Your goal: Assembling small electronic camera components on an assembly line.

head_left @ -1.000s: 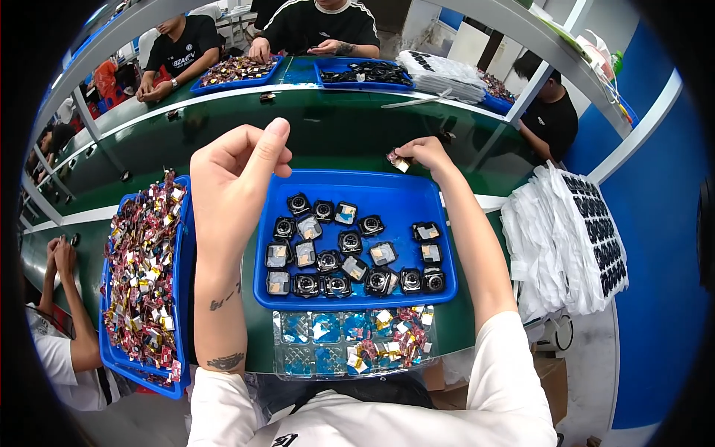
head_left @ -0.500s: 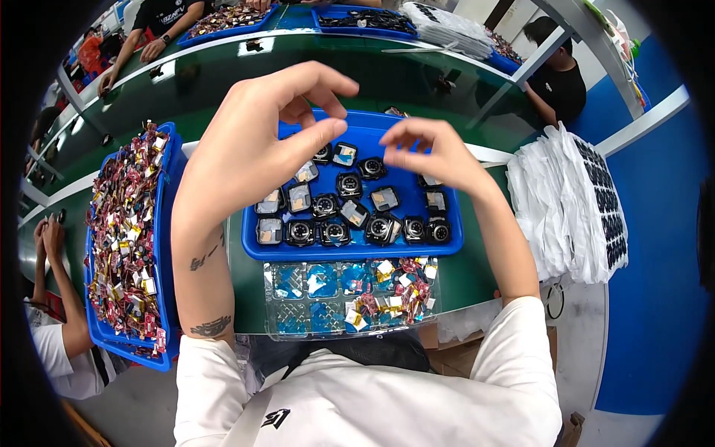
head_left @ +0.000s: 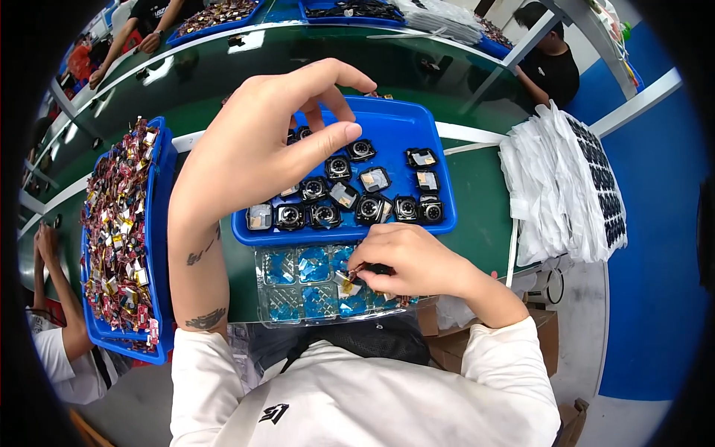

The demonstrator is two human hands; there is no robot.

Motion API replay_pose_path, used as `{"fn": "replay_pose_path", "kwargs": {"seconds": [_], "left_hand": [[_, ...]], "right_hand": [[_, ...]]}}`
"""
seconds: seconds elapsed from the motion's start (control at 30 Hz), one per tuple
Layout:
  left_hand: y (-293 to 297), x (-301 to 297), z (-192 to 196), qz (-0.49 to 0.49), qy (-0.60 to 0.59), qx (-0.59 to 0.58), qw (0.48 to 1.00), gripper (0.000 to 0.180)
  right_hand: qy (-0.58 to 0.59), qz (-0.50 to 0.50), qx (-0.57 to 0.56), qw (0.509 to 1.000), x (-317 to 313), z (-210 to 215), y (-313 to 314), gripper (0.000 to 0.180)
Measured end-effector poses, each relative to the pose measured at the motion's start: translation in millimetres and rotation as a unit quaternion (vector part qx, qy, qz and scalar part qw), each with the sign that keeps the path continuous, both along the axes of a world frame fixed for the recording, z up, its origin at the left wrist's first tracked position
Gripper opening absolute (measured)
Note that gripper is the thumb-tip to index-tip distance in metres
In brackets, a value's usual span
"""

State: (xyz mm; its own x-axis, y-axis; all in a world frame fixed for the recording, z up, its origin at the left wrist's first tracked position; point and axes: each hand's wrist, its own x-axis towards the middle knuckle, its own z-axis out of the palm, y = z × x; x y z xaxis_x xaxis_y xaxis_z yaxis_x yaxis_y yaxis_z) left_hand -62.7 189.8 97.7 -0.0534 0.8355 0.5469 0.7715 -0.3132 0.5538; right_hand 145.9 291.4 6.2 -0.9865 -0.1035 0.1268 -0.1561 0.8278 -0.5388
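Right hand [head_left: 417,261]: a second ago it was stretched to the far rim of the blue tray [head_left: 402,123], pinching a small part; half a second ago it was over the tray's middle; now it is drawn back to the near side, over the clear blister tray [head_left: 298,287], fingertips closed on a small part with thin wires [head_left: 350,281].
Left hand [head_left: 261,145]: was raised at the tray's left edge, fingers up; now spread over the tray's left half, thumb and fingers apart above the black round modules [head_left: 339,167].
View: tipped down, nearer the desk.
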Motion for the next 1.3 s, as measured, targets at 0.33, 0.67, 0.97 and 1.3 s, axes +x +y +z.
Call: {"fn": "replay_pose_path", "kwargs": {"seconds": [0.33,0.67,0.97,1.3], "left_hand": [[-3.2,5.5,-0.9,-0.089,-0.01,-0.072,0.993,0.023],[-7.2,0.6,6.2,-0.085,-0.027,-0.074,0.993,0.011],[-5.0,2.8,7.7,-0.041,-0.076,-0.074,0.994,0.024],[0.8,4.3,7.2,-0.018,-0.229,-0.072,0.971,0.034]], "right_hand": [[0.12,0.028,-0.146,0.982,-14.3,12.3,13.9,0.013],[0.217,-0.031,-0.252,0.943,-40.6,44.7,21.5,0.011],[0.288,-0.082,-0.318,0.899,-46.6,44.6,33.9,0.009],[0.36,-0.03,-0.299,0.883,-66.2,58.2,39.1,0.009]]}}
